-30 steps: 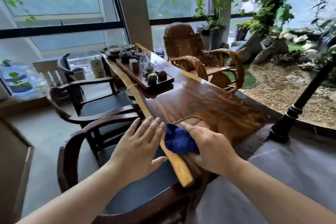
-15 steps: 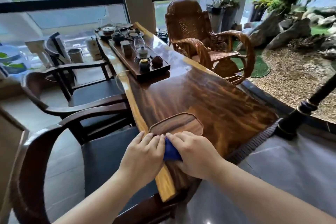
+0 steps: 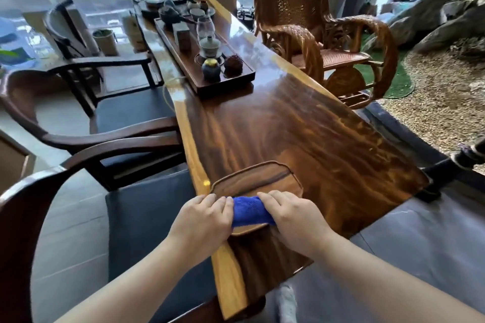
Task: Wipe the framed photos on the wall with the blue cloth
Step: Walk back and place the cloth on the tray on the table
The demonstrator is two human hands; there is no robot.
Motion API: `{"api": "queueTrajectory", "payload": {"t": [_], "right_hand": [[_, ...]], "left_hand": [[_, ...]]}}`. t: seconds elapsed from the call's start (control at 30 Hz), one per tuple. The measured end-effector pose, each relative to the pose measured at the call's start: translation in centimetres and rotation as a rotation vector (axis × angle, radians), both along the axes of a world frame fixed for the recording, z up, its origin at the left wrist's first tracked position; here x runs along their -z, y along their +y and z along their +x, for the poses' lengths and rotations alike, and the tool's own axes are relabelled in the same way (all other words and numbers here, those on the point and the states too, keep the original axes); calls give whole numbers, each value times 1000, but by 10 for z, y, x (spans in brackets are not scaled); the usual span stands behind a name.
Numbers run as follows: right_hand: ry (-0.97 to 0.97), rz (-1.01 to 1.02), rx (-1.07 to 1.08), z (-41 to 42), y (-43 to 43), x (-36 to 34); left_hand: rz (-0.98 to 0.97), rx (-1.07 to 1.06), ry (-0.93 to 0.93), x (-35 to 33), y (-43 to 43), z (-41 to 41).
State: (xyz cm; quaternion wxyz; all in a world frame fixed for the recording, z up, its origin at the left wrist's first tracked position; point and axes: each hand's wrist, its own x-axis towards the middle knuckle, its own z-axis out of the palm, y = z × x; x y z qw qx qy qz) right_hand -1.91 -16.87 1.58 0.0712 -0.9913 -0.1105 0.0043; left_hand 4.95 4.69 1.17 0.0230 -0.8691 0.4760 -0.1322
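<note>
Blue fluffy cloth (image 3: 250, 211) sits bunched up on a small flat wooden tray (image 3: 256, 181), near the close end of the long shiny brown wooden table (image 3: 301, 134). I see my left hand (image 3: 203, 219) at 9 o'clock of the cloth and my right hand (image 3: 294, 216) at 3 o'clock. Both hands press on its ends, with fingers close together and curled on the cloth. From the cloth, a long dark tea tray (image 3: 204, 60) with little cups and pots lies far off at 12 o'clock. A dark wooden chair with a black seat (image 3: 136, 207) stands at 9 o'clock, just beside the table. An orange-brown woven rocking chair (image 3: 315, 31) stands at 1 o'clock, on the table's other side.
</note>
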Motion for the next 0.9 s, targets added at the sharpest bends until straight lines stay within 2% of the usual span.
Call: {"api": "queueTrajectory", "payload": {"t": [0.17,0.3,0.47,0.53,0.7,0.9], "right_hand": [[79,24,-111,36,-32,31],[45,56,-188,73,-55,45],[-83,133,-262,119,-75,63],[-74,86,-299,126,-81,81],[137,-57,-404,115,-92,128],[244,-61,-411,114,-98,132]], "left_hand": [[76,-88,128,29,-23,17],[61,-201,189,41,-45,39],[46,-312,140,61,-65,69],[97,-347,133,82,-70,69],[243,-429,274,132,-78,41],[245,-587,456,126,-86,22]]}}
